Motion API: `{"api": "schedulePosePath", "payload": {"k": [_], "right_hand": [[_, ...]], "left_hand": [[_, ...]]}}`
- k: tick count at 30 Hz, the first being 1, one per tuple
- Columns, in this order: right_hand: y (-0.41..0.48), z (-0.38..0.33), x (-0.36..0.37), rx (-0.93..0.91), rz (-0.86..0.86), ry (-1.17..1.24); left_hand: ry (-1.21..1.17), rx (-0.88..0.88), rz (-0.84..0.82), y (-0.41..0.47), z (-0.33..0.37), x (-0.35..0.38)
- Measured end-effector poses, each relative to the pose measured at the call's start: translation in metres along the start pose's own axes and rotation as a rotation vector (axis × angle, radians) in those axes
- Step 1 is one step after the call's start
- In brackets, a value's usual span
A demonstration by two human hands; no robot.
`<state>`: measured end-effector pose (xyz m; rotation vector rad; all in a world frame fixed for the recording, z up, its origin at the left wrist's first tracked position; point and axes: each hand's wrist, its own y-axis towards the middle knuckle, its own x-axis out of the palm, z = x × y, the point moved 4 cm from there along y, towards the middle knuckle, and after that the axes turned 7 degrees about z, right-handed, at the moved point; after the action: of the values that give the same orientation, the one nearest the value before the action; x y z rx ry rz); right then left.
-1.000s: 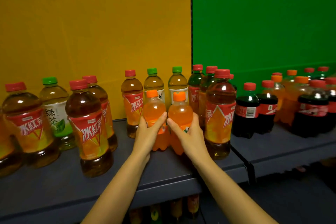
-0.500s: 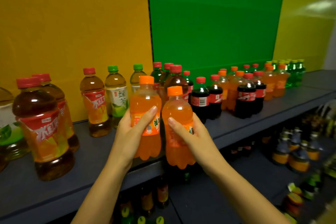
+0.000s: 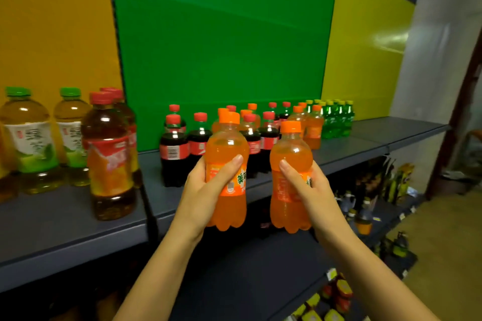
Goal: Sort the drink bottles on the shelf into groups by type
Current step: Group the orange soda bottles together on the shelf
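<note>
Two hands sit mid-frame, each curled around the labelled waist of a small orange soda: our left hand point(image 3: 206, 190) grips the left bottle point(image 3: 227, 147), our right hand point(image 3: 311, 187) the right bottle point(image 3: 290, 152), both upright and clear of the shelf point(image 3: 65, 216). We judge them full, fairly weighty, smooth enough to slip, so the waist seems the surest hold. Behind them stand more orange sodas point(image 3: 314, 125) among cola bottles point(image 3: 173, 154).
</note>
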<state>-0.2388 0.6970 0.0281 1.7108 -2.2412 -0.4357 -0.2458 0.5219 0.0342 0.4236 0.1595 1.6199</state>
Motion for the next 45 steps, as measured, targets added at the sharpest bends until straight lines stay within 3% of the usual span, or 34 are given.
{"api": "schedulePosePath", "payload": {"k": [7,18,26,38,45], "right_hand": [[0.053,0.017,-0.088,-0.052,0.067,-0.031],[0.158,0.060,-0.134,-0.097,0.090,-0.021],[0.253,0.100,-0.131,-0.105,-0.038,-0.045],[0.323,0.159,-0.114,-0.112,-0.129,-0.047],[0.340,0.149,-0.131,-0.258,-0.253,-0.158]], "left_hand": [[0.008,-0.021,-0.041,0.013,-0.038,0.106],[0.135,0.030,0.032,0.096,-0.091,0.197],[0.231,0.089,0.171,0.175,-0.123,0.226],[0.347,0.107,0.307,0.224,-0.164,0.236],[0.499,0.164,0.353,0.222,-0.158,0.229]]}}
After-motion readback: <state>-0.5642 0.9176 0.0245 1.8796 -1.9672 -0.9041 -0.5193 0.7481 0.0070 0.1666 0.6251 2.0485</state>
